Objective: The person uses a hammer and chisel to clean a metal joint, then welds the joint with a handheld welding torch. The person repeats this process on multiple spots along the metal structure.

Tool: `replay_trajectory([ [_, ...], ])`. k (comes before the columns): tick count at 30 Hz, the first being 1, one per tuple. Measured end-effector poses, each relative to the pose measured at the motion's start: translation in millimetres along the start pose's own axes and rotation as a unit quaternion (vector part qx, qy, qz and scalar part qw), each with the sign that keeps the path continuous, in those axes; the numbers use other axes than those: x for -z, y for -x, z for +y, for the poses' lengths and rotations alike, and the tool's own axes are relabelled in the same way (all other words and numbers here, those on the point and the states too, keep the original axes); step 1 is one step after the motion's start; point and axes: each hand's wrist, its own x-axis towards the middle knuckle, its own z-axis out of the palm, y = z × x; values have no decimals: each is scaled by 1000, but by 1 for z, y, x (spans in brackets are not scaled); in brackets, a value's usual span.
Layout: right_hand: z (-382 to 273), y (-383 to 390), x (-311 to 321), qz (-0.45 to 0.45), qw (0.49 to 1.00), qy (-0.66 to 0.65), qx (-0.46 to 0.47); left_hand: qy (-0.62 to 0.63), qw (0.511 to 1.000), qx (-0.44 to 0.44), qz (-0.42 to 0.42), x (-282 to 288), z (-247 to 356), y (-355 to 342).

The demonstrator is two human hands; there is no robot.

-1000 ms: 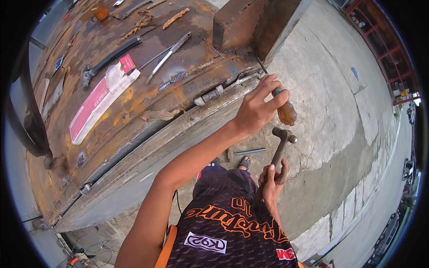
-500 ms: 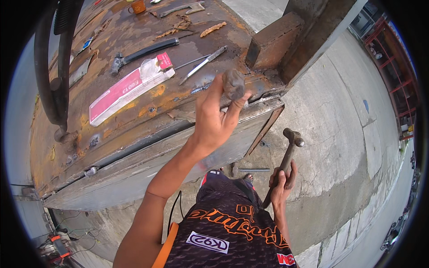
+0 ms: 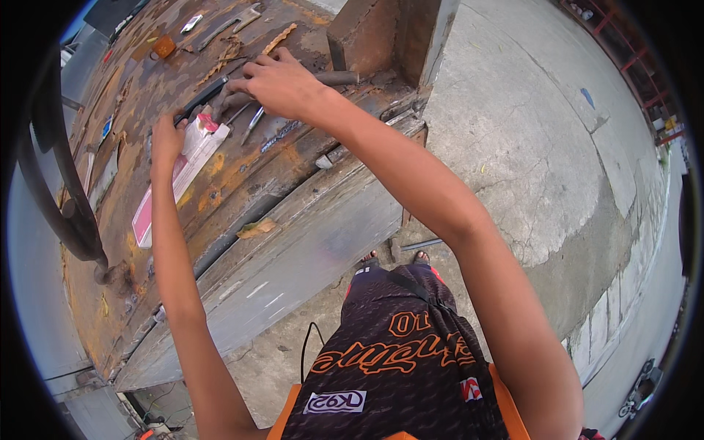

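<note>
My left hand (image 3: pixel 167 141) is closed at the end of a black-handled hammer (image 3: pixel 207 95), beside the pink-and-white box (image 3: pixel 149 214). My right hand (image 3: pixel 282 88) grips the brown metal hammer (image 3: pixel 339 78) just above the rusty steel top (image 3: pixel 99 304); its fingers partly cover that tool. A pointed silver rod (image 3: pixel 254 122) lies below my right hand, and a thinner rod runs beside it. The chisel-like tool with an amber handle that my left hand held earlier is no longer distinguishable.
A rusty steel block (image 3: pixel 363 48) and upright stand at the back right. Black hoses or tubes (image 3: pixel 70 213) arch at the left. An orange cup (image 3: pixel 165 47), scraps and a wrench (image 3: pixel 246 18) lie farther back. Concrete ground (image 3: pixel 528 147) extends rightward, with another hammer (image 3: pixel 422 243) by my feet.
My left hand has let go of the short tool and moved left to the black handle. My right hand has swung up and leftward onto the steel top with the brown hammer.
</note>
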Motion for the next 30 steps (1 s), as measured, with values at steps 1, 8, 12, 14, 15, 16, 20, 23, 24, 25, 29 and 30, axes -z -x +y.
replay_trajectory([
  [1, -3, 10, 4, 28, 999, -24, -15, 12, 1000, 11, 12, 4, 0, 11],
  [8, 21, 281, 68, 120, 908, -308, -257, 177, 964, -13, 197, 51, 108, 159],
  [12, 21, 531, 18, -95, 727, -298, -612, 435, 894, -67, 79, -13, 239, 294],
  [14, 16, 660, -19, -278, 655, -242, -659, 301, 934, -7, -192, -64, 297, 347],
  [15, 13, 722, -41, -385, 606, -207, -665, 283, 910, 24, -301, -93, 324, 371],
  [16, 6, 778, -67, -433, 570, -233, -658, 296, 881, 24, -368, -121, 344, 390],
  [20, -3, 950, -201, -447, 570, -222, -652, 263, 767, 238, -535, -215, 405, 476],
  [23, 10, 1008, -324, -508, 518, -277, -630, 212, 698, 364, -579, -270, 428, 541],
  [24, 20, 1016, -360, -502, 466, -348, -640, 202, 688, 386, -581, -283, 435, 558],
  [25, 34, 1015, -402, -425, 492, -354, -673, 196, 680, 407, -577, -297, 442, 571],
  [29, 107, 1000, -547, -238, 460, -412, -750, 147, 652, 547, -504, -335, 485, 600],
  [30, 121, 1000, -571, -191, 401, -452, -774, 177, 591, 649, -445, -350, 493, 607],
])
